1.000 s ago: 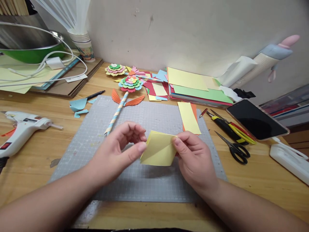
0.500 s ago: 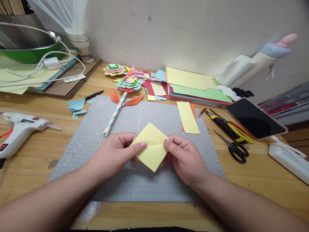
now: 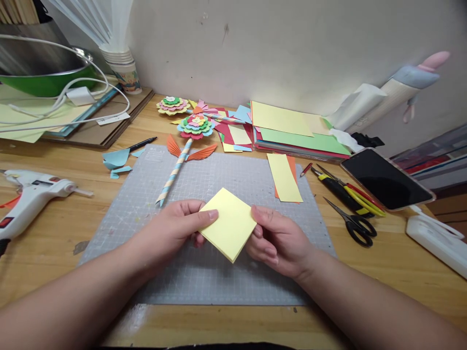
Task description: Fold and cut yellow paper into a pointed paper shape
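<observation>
A square of folded yellow paper (image 3: pixel 229 228) is held above the grey cutting mat (image 3: pixel 204 287), one corner pointing toward me. My left hand (image 3: pixel 182 226) pinches its left side, thumb on top and fingers underneath. My right hand (image 3: pixel 280 238) grips the right corner between thumb and forefinger, its other fingers curled below. Double edges along the lower sides show more than one layer. Beyond my left hand lies a paper flower (image 3: pixel 196 127) on a striped stem with orange pleated leaves. Yellow and orange paper strips (image 3: pixel 286 180) rest on the mat's far right.
At the left sits a hot glue gun (image 3: pixel 36 197), with blue paper scraps (image 3: pixel 116 158) and a black pen beyond it. Scissors (image 3: pixel 355 226), pliers (image 3: pixel 350 192) and a phone (image 3: pixel 386 177) lie at the right. A stack of coloured paper (image 3: pixel 299 141) stands against the wall.
The yellow paper has turned slightly and shifted a little toward me. My right thumb has moved from the paper's face out to its right corner, and the right fingers show more below.
</observation>
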A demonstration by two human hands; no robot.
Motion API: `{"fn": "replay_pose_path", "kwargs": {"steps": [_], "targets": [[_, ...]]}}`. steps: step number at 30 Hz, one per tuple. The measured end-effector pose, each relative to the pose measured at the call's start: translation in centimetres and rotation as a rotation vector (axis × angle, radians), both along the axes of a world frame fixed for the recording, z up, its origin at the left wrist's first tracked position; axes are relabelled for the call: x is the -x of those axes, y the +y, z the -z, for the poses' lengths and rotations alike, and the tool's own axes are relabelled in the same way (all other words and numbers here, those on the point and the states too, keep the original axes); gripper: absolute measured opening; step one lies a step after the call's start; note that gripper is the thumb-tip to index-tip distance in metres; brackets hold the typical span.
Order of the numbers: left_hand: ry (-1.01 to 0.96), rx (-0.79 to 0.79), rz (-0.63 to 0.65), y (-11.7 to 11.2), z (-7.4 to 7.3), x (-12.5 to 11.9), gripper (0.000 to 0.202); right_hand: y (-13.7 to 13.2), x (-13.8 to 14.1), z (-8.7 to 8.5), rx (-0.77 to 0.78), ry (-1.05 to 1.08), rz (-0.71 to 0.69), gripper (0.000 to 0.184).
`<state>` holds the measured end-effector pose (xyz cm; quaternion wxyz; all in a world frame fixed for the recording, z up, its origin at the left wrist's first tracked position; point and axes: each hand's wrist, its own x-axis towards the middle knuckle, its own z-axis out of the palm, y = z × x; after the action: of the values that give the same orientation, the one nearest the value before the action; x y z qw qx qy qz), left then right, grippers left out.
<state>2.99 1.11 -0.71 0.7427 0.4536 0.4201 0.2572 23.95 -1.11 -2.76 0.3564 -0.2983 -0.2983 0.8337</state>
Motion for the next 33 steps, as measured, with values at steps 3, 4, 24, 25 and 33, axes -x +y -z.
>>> {"fn": "replay_pose_path", "kwargs": {"steps": [3,4,24,25,33], "targets": [[0.003,-0.013,-0.009,0.0,-0.1,0.0,0.034,0.0,-0.1,0.1,-0.003,0.007,-0.003,0.039],[0.006,-0.012,-0.009,0.0,-0.1,0.1,0.034,0.0,-0.1,0.1,-0.005,0.008,-0.004,0.039],[0.038,0.006,0.017,-0.2,-0.1,-0.1,0.033,-0.9,0.5,0.1,-0.060,-0.155,0.163,0.039],[0.046,-0.010,-0.001,-0.1,-0.1,-0.1,0.033,-0.7,0.5,0.0,-0.057,-0.161,0.153,0.038],[0.082,-0.066,-0.034,-0.2,-0.1,-0.2,0.033,-0.7,0.2,0.0,-0.150,-0.311,0.162,0.035]]}}
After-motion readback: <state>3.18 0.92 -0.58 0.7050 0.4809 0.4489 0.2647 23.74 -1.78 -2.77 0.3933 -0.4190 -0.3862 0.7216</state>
